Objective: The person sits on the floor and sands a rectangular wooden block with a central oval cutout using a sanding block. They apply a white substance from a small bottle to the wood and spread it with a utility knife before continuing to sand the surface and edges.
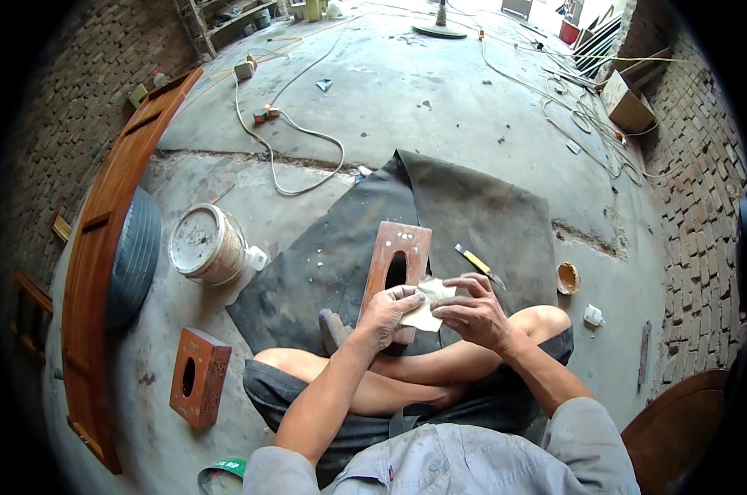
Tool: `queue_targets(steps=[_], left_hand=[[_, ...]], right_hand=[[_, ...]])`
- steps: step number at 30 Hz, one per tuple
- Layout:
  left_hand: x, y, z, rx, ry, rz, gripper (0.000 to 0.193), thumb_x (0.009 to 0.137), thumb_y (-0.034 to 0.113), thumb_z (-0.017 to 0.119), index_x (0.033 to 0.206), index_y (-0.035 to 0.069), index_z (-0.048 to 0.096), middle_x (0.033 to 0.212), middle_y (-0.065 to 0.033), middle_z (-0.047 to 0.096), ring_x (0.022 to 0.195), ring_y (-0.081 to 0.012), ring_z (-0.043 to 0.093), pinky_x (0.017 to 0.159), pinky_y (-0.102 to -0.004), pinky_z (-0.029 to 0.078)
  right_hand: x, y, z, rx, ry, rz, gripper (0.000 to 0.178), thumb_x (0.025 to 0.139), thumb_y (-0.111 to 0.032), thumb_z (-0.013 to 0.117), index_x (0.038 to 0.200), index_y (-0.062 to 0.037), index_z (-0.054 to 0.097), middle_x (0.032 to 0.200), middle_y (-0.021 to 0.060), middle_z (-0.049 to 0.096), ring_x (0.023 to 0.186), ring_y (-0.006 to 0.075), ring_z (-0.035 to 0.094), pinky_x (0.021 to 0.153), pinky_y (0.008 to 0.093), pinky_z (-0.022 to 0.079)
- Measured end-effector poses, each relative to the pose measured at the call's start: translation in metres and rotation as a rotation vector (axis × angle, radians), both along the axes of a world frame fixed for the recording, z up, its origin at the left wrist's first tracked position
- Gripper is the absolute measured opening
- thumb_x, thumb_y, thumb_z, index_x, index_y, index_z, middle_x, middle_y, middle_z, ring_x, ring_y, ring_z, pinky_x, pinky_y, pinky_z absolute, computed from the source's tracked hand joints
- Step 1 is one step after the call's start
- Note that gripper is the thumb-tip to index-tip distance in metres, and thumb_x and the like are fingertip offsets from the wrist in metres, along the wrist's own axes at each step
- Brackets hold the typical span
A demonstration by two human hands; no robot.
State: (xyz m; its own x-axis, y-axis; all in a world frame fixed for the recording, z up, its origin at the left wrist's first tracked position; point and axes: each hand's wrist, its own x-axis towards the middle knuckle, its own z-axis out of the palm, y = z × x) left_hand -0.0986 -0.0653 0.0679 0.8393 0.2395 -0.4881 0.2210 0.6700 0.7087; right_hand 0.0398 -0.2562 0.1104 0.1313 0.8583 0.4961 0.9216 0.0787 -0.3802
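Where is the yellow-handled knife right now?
In the head view, the yellow-handled knife lies on the dark mat, just right of the wooden panel and beyond the right hand.

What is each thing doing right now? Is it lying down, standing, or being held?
Wooden panel: lying on the dark mat, oval hole up.
Sandpaper sheet: held by both hands.
Left hand: gripping sheet.
Right hand: gripping sheet.
Yellow knife: lying flat.
Bucket: tipped over.
Second wooden box: standing, untouched.

— Where does the head view look from?
— From above the seated person, facing steeply down and forward, close over the lap, taking in the concrete floor far ahead.
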Motion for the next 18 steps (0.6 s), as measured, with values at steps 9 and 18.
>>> queue_targets(steps=[9, 18], left_hand=[[-0.006, -0.042, -0.026, 0.548, -0.131, 0.101, 0.017, 0.103, 0.007, 0.066, 0.117, -0.002, 0.065, 0.103, -0.0064, 0.073, 0.093, -0.0079, 0.067, 0.08, -0.0236, 0.055], [-0.012, -0.022, 0.019, 0.206, 0.137, 0.022, 0.021, 0.101, 0.019, 0.07, 0.094, 0.0, 0.07, 0.073, -0.0072, 0.069, 0.054, -0.0134, 0.067, 0.049, -0.0246, 0.056]], right_hand=[[-0.017, 0.001, -0.026, -0.056, 1.814, -0.119, 0.059, 0.107, -0.037, 0.061, 0.149, 0.0039, 0.051, 0.131, 0.0086, 0.071, 0.127, 0.0134, 0.06, 0.111, 0.0308, 0.042], [-0.025, 0.008, -0.028, -0.116, 1.271, 0.075, 0.075, 0.097, -0.016, 0.075, 0.158, 0.0024, 0.036, 0.153, 0.0142, 0.054, 0.138, 0.0223, 0.054, 0.118, 0.0344, 0.041]])
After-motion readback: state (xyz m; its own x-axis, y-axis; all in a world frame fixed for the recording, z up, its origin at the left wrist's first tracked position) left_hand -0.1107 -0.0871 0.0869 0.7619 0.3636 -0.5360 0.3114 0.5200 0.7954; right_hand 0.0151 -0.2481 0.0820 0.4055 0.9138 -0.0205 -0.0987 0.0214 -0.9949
